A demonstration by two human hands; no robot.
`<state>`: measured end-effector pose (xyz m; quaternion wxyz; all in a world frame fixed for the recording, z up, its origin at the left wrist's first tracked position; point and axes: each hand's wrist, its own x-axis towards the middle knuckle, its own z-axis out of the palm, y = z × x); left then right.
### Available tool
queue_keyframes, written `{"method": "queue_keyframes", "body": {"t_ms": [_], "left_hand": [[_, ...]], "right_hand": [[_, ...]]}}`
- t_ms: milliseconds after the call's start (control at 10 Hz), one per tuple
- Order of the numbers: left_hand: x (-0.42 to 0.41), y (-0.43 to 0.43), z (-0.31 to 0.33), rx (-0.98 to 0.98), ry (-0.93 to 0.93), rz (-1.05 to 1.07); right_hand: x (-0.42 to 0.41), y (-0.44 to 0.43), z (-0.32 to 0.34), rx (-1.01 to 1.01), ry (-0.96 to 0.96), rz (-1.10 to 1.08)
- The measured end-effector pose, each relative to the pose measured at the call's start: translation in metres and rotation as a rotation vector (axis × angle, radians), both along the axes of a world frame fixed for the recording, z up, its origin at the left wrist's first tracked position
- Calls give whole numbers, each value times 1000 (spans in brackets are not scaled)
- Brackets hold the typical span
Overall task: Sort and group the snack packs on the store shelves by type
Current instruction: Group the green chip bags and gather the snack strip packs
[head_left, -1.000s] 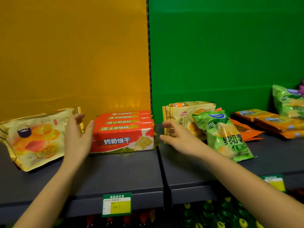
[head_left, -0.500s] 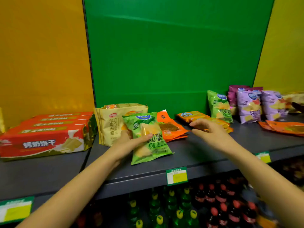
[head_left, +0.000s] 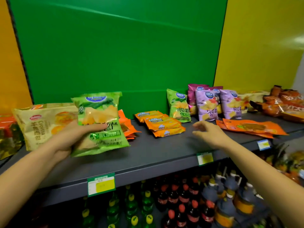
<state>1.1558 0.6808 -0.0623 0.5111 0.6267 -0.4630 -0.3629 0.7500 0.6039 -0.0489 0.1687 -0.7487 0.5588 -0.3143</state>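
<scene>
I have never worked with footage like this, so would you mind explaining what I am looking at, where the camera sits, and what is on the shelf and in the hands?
There is no machine here: a person wears a camera on the head, looking forward and down at their bare hands. The left hand holds a green chip bag lifted off the grey shelf. The right hand is open and empty above the shelf. On it lie a beige croissant bag, orange cheese cracker packs, another green chip bag standing, purple chip bags and flat orange packs. Drink bottles stand below.
</scene>
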Motion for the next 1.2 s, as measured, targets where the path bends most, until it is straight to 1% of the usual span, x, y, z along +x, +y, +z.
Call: {"method": "queue_keyframes", "body": {"t_ms": [100,200,300,500,600,700,800,900,1000,1100,1200], "left_hand": [[-60,2,40,-157,41,-69],[-96,-19,53,-266,90,-125],[-122,-44,61,-335,70,-146],[-146,-101,68,-379,-23,-133],[-152,-122,67,-373,-46,-129],[-161,-134,67,-345,-27,-84],[-168,-142,65,-340,3,-42],[-179,-143,67,-326,33,-53],[-189,-145,71,-347,18,8],[-207,-147,79,-398,-46,49],[-233,-150,82,-467,-62,111]], "right_hand": [[-13,-27,-3,19,-41,-21],[-16,-57,-2,35,-63,-23],[-12,-98,5,29,-77,-19],[2,-170,18,38,-207,-28],[5,-208,8,79,-280,-4],[7,-285,-32,166,-276,72],[14,-292,-31,239,-291,105],[20,-281,-17,266,-305,109],[22,-281,-11,208,-310,144],[17,-245,15,93,-279,163],[5,-235,30,-54,-315,229]]}}
